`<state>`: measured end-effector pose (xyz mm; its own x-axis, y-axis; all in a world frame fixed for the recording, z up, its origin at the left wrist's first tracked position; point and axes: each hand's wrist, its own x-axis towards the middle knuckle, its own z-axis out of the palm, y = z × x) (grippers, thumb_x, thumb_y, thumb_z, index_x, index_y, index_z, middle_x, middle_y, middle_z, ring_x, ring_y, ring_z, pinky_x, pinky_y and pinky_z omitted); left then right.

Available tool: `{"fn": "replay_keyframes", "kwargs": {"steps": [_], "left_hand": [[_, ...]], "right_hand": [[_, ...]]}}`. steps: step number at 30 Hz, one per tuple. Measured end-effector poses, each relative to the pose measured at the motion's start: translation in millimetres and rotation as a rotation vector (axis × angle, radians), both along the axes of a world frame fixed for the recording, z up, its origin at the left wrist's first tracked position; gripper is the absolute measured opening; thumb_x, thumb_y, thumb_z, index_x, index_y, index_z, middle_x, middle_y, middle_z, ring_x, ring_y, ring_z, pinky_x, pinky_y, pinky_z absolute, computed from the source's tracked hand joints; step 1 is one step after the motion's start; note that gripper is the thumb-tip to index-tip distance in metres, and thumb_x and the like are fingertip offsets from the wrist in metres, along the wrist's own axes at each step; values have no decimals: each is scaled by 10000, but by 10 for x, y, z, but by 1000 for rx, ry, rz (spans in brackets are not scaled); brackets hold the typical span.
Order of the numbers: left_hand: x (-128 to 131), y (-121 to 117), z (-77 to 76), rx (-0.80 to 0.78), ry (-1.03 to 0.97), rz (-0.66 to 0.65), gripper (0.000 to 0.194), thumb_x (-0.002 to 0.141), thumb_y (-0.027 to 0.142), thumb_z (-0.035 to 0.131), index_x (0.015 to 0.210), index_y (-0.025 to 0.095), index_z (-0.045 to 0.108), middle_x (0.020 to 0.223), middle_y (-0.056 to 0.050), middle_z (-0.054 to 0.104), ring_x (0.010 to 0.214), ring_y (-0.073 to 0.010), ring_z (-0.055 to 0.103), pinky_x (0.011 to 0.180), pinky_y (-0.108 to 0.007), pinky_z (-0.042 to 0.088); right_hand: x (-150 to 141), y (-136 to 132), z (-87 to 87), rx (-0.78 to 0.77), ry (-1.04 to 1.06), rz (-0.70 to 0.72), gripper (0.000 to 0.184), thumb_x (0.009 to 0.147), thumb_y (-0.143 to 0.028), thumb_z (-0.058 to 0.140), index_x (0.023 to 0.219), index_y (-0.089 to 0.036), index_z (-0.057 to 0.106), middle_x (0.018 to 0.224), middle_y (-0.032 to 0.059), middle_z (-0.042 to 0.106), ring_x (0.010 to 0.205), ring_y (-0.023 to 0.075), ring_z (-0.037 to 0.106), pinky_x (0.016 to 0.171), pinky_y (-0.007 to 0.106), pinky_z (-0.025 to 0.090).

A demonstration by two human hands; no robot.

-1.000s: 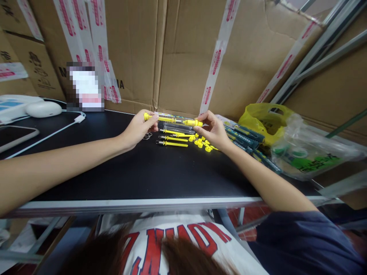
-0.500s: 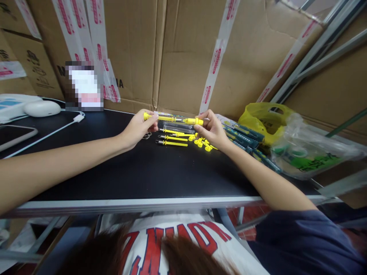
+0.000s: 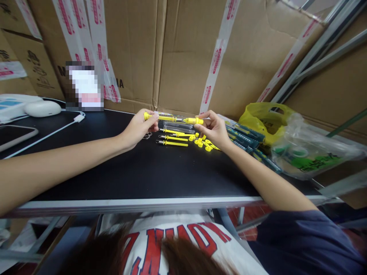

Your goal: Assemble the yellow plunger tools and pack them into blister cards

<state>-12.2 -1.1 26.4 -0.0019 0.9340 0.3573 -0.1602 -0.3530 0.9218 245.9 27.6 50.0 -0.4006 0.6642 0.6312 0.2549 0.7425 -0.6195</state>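
Observation:
Above the black tabletop I hold a yellow-and-clear pen-shaped tool (image 3: 168, 118) level, one end in each hand. My left hand (image 3: 145, 126) is closed in a pinch around its left end, which has a yellow knob. At the other end, the thumb and fingers of my right hand (image 3: 213, 129) grip the yellow cap (image 3: 192, 120). A metal section shows in the middle. Below lie several thin yellow sticks with metal ends (image 3: 175, 144), clear tubes (image 3: 177, 128) and small yellow ring-like caps (image 3: 198, 143). Metal rings (image 3: 147, 135) sit beneath my left hand.
Dark teal printed packages (image 3: 246, 136) lie right of my right hand, near a yellow plastic bag (image 3: 258, 118) and a clear bag (image 3: 309, 152). Cardboard (image 3: 183, 57) walls the back. A white cable (image 3: 46, 136), a phone (image 3: 17, 135) and a white rounded case (image 3: 43, 108) are left.
Both hands stay nearly still on the pen-shaped tool. Only the fingers of my right hand shift slightly around its yellow end.

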Motion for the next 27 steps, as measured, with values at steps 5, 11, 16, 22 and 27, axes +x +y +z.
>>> {"fn": "replay_keyframes", "kwargs": {"steps": [5,11,16,22,27], "left_hand": [[0,9,-1,-4,1,2,217,817,294,653,865,180,474,656,50,545,582,-80,543,626,-244,477],[-5,13,-5,32,20,1,238,804,307,669,855,183,471,661,50,542,582,-85,541,635,-256,476],[1,4,5,11,22,7,186,828,267,635,861,179,474,655,53,543,577,-83,545,634,-251,475],[7,-6,17,-1,32,32,125,866,235,581,871,173,473,639,56,544,570,-72,544,618,-226,470],[1,6,7,29,43,20,137,858,247,586,873,180,468,645,58,540,574,-72,546,624,-230,477]], "right_hand": [[30,64,-8,148,-9,-70,374,714,-481,761,902,-203,594,787,-13,513,662,97,501,564,231,461],[27,54,-7,98,-31,-66,378,720,-488,748,898,-199,581,850,10,562,738,124,538,596,243,473],[17,49,-6,88,-23,-45,369,717,-463,756,897,-197,574,869,16,587,769,132,565,598,242,480],[9,35,-1,109,-21,-48,357,716,-439,762,885,-194,565,880,17,597,795,133,575,618,240,485],[28,67,-29,62,-11,-30,371,721,-448,760,912,-195,566,858,9,588,746,121,550,601,241,487]]}}
